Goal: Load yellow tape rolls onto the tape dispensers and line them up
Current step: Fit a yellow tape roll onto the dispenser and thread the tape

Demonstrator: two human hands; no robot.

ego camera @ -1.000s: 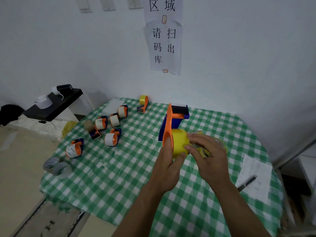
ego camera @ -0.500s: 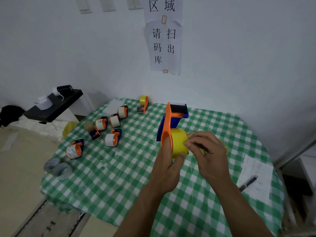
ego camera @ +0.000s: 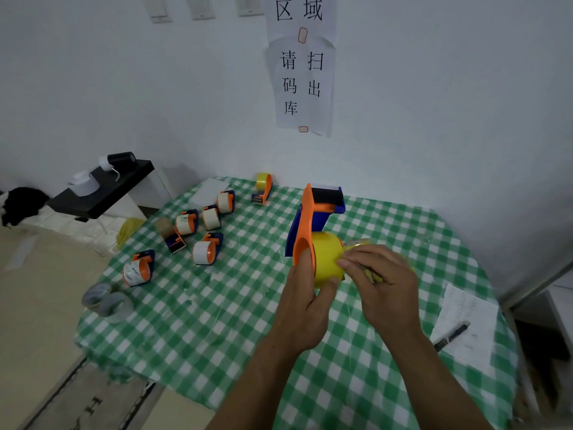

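Observation:
An orange and blue tape dispenser [ego camera: 310, 218] is held upright above the checked table, with a yellow tape roll [ego camera: 327, 259] on its hub. My left hand [ego camera: 305, 301] grips the dispenser's orange side and the roll from below. My right hand [ego camera: 383, 285] pinches at the right edge of the yellow roll, fingers curled; what lies behind it is hidden. A second dispenser with a yellow roll [ego camera: 263, 187] stands near the table's far edge.
Several orange-blue dispensers with white rolls [ego camera: 204, 231] lie scattered at the table's left. Two grey rolls [ego camera: 105, 301] sit at the left corner. A paper sheet [ego camera: 468, 324] with a pen [ego camera: 451, 336] lies at right. A black side table [ego camera: 102, 187] stands left.
Both hands with the dispenser have shifted slightly left and up. The right hand's fingers have moved closer onto the roll's edge.

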